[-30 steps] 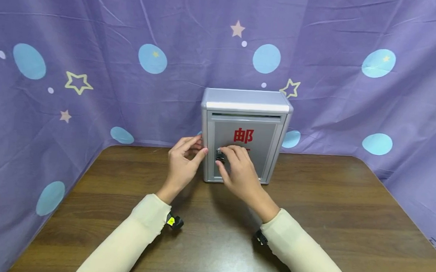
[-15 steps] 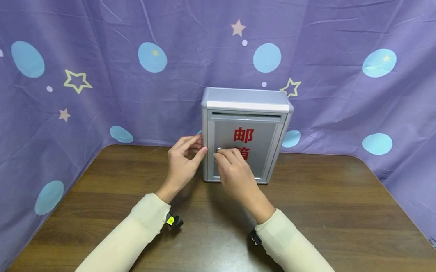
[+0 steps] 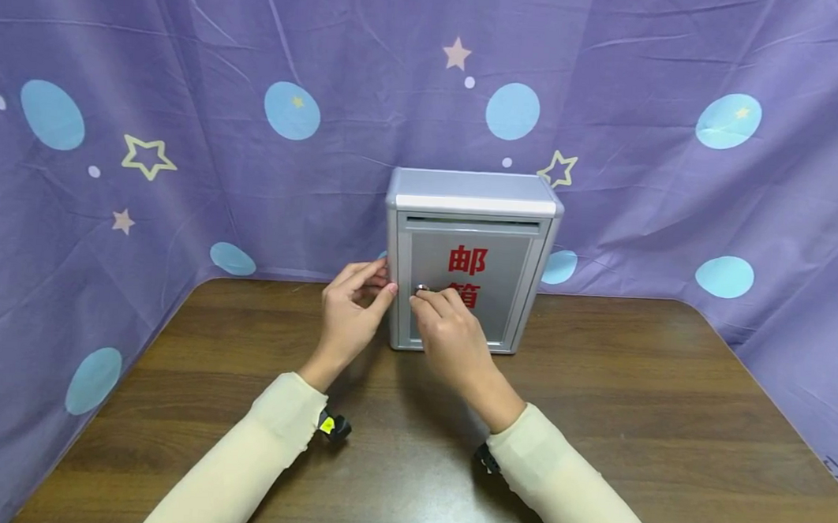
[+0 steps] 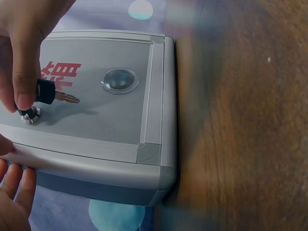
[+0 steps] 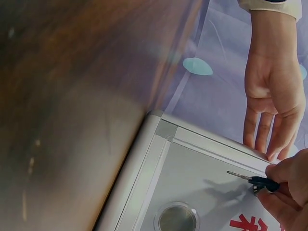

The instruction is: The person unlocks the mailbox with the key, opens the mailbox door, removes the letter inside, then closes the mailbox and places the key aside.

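A grey metal mailbox with red characters and a slot near its top stands upright on the table. My right hand pinches a black-headed key at the round silver lock on the mailbox door's left side; the fingers cover most of that key. A second key with a black head hangs beside it, its blade pointing toward the mailbox's bottom. My left hand touches the mailbox's left side, its fingers fairly straight and its thumb at the front edge.
The mailbox is at the back of the brown wooden table. Close behind it hangs a purple curtain with stars and blue spots. A round clear window sits low on the door. Each wrist carries a small black camera.
My right hand has closed in, from spread fingers around the lock to a pinch on the key there, with the hand turned over slightly leftward. The left hand and mailbox stay put.
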{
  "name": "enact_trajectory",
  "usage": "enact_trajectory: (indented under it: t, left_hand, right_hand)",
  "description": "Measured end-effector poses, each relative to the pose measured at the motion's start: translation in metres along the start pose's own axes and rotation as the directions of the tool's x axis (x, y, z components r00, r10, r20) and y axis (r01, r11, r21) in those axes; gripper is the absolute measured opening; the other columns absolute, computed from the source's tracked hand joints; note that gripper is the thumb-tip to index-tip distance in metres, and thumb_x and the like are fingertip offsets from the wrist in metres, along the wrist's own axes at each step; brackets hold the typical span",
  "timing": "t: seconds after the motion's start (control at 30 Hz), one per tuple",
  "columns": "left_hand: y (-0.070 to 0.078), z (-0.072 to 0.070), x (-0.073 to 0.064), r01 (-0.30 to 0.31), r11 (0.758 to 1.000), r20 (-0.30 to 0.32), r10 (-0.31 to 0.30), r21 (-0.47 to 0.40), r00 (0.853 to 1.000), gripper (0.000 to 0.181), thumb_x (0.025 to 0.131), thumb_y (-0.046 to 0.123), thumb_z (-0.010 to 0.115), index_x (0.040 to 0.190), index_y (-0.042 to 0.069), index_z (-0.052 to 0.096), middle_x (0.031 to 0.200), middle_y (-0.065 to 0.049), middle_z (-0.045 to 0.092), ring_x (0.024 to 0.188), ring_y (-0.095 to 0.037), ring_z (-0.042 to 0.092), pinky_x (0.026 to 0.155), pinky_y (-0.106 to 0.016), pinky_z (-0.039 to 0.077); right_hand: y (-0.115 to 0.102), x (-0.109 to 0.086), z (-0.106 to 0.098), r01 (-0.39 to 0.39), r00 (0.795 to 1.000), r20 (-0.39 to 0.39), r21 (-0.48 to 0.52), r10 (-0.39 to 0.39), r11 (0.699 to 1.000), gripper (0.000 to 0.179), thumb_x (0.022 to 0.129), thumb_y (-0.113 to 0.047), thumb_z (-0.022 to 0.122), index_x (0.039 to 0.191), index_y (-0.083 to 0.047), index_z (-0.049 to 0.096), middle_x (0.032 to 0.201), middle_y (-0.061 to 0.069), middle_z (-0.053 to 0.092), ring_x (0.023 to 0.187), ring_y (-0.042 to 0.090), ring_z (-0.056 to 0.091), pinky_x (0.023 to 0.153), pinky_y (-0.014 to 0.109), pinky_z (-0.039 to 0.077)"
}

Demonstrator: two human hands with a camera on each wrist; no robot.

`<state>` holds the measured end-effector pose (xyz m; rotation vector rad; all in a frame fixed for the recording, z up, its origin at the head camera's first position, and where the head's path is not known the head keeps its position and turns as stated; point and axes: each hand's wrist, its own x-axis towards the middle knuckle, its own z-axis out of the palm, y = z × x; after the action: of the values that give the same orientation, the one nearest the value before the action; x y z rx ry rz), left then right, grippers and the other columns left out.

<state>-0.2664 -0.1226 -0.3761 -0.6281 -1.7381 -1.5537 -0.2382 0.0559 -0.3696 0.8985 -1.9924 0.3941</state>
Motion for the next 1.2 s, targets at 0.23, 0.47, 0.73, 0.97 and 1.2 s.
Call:
enact_trajectory:
  t: [0.23,0.47,0.73,0.97,1.2]
  left_hand:
    - [0.001,0.001,0.0,0.006,1.0,-0.007,-0.006,0.008,1.0,0.039,0.083,-0.013,0.077,0.121,-0.009,0.07,0.107,-0.024,0.068,0.088,-0.035,0.068,0.079,-0.022,0.06]
    - [0.0,0.002,0.0,0.006,1.0,-0.007,-0.006,0.006,1.0,0.039,0.082,-0.014,0.077,0.121,-0.011,0.069,0.107,-0.027,0.067,0.087,-0.04,0.067,0.078,-0.023,0.06]
    - [-0.002,0.0,0.0,0.002,1.0,0.002,-0.002,-0.009,1.0,0.038,0.085,-0.011,0.076,0.122,-0.007,0.07,0.107,-0.021,0.068,0.088,-0.034,0.068,0.08,-0.023,0.061]
    - [-0.001,0.0,0.0,-0.002,1.0,0.0,0.002,-0.009,1.0,0.039,0.085,-0.009,0.077,0.123,-0.006,0.07,0.107,-0.021,0.068,0.088,-0.033,0.068,0.08,-0.024,0.061]
    - [-0.001,0.0,0.0,-0.004,1.0,0.001,0.004,-0.008,1.0,0.038,0.085,-0.008,0.078,0.123,-0.006,0.07,0.107,-0.021,0.068,0.088,-0.033,0.068,0.08,-0.024,0.061]
  right_hand:
    - [-0.001,0.001,0.001,-0.035,0.998,-0.043,0.07,0.038,0.997,0.015,0.088,0.005,0.072,0.103,0.002,0.074,0.103,0.014,0.076,0.09,0.028,0.067,0.079,0.035,0.06]
    - [-0.002,0.002,0.004,-0.102,0.984,-0.126,0.179,0.126,0.978,0.009,0.087,0.003,0.075,0.096,0.001,0.076,0.095,0.013,0.076,0.083,0.029,0.068,0.073,0.038,0.06]
    - [-0.005,0.001,0.006,-0.187,0.966,-0.136,0.223,0.221,0.957,0.01,0.087,0.0,0.076,0.097,0.0,0.075,0.092,0.013,0.076,0.081,0.027,0.071,0.073,0.039,0.062]
    - [-0.008,0.002,0.009,-0.261,0.928,-0.164,0.355,0.335,0.898,0.01,0.084,0.004,0.078,0.093,0.003,0.073,0.089,0.015,0.075,0.074,0.022,0.073,0.069,0.03,0.063]
    - [-0.011,0.003,0.01,-0.404,0.851,-0.072,0.545,0.521,0.735,0.006,0.087,0.003,0.075,0.092,0.005,0.072,0.086,0.015,0.076,0.073,0.021,0.075,0.067,0.022,0.062]
